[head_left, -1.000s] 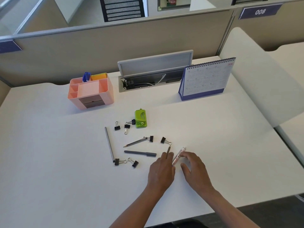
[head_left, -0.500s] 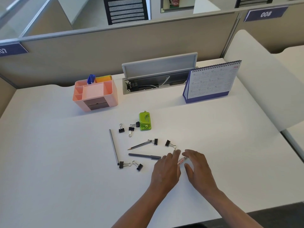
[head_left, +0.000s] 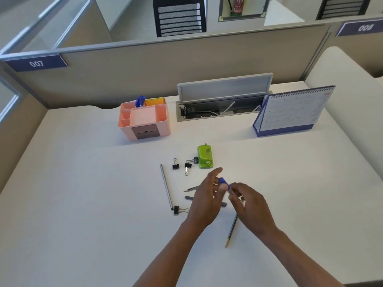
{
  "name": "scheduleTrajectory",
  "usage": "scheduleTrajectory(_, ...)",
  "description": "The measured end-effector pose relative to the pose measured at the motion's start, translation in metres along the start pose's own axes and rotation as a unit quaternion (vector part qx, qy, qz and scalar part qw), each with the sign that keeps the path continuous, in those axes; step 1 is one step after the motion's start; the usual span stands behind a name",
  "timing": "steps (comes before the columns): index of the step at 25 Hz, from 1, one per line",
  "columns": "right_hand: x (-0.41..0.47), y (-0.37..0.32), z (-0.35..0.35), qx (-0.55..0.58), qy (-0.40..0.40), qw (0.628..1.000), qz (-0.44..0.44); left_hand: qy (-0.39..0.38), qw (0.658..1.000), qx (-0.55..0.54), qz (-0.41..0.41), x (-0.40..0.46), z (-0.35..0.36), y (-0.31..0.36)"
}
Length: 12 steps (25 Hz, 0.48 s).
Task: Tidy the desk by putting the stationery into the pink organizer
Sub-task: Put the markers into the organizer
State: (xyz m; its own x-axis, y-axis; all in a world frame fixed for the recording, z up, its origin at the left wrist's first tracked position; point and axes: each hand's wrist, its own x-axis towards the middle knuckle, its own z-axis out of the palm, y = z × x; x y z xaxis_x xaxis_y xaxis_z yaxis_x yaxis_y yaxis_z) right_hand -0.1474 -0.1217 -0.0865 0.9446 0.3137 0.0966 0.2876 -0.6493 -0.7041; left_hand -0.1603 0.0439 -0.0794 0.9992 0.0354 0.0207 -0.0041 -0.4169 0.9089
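Above the counter (head_left: 83,204), both hands grasp a blue-capped pen (head_left: 224,183): left hand (head_left: 204,204) at the cap, right hand (head_left: 251,206) on the barrel.

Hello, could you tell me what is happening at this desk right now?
A person is tidying loose stationery into the pink organizer at the back of the desk. Both hands are raised above the pile: the left hand and right hand together hold a blue-capped pen. Pencils, another pen, binder clips and a green gadget lie on the desk, not yet put away.
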Motion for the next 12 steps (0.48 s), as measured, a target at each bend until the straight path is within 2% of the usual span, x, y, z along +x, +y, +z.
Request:
scheduleTrajectory(2, 0.013, -0.022, 0.007, 0.078, 0.003, 0.997, 0.011, 0.014, 0.999, -0.044, -0.012, -0.003, -0.017, -0.012)
scheduleTrajectory(5, 0.032, -0.054, 0.021, 0.159, 0.020, 0.986, 0.038, -0.015, 0.998, -0.059, -0.021, -0.012, -0.042, -0.023)
scheduleTrajectory(9, 0.053, -0.085, 0.047, 0.211, 0.018, 0.975, 0.059, -0.020, 0.991, -0.102, -0.086, -0.018, -0.072, -0.036)
scheduleTrajectory(12, 0.064, -0.104, 0.067, 0.247, 0.009, 0.966, 0.072, -0.002, 0.991, -0.075, -0.112, -0.015, -0.094, -0.049)
